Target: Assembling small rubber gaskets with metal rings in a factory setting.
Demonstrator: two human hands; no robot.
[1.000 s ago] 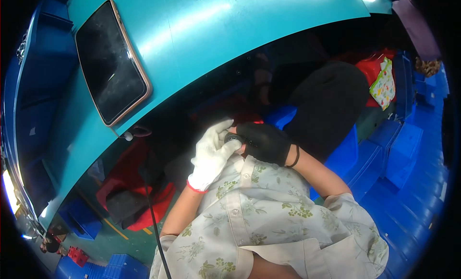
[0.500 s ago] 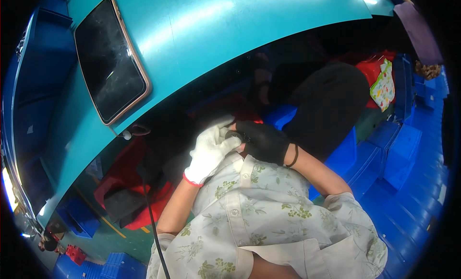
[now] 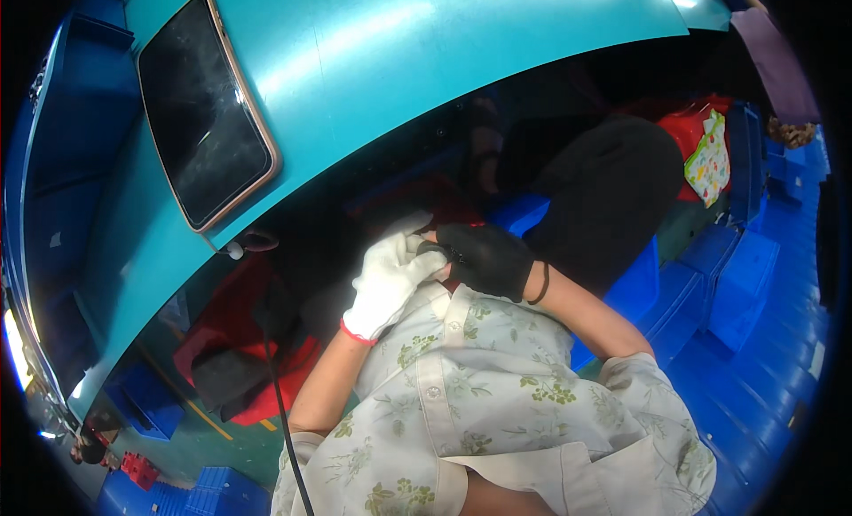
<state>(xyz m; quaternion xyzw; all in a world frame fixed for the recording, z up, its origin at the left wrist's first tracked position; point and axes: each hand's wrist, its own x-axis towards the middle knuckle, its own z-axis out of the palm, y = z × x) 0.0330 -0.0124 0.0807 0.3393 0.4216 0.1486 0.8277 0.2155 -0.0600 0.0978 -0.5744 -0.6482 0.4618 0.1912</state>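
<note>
My left hand (image 3: 387, 281), in a white knitted glove with a red cuff, meets my right hand (image 3: 486, 260) in front of my lower shirt. A black glove that leaves the fingertips bare covers the right hand, and a dark band circles that wrist. The fingers of both hands are bent and pressed together at the tips. Something small and dark shows between them, but I cannot tell whether it is a held thing or part of the black glove. Just below the hands is the hem of my pale leaf-patterned shirt (image 3: 461, 374).
On the teal table (image 3: 373, 63) ahead lies a large phone or tablet (image 3: 209, 117) with a dark screen. A thin black cable (image 3: 278, 401) hangs at my left. Red cloth (image 3: 257, 392) lies below it. Blue bins (image 3: 741, 281) stand on the right, near a patterned cloth (image 3: 708, 161).
The fingers shift slightly where the hands meet, and the right fingertips now cover more of the gap between them. Both hands stay in the same place.
</note>
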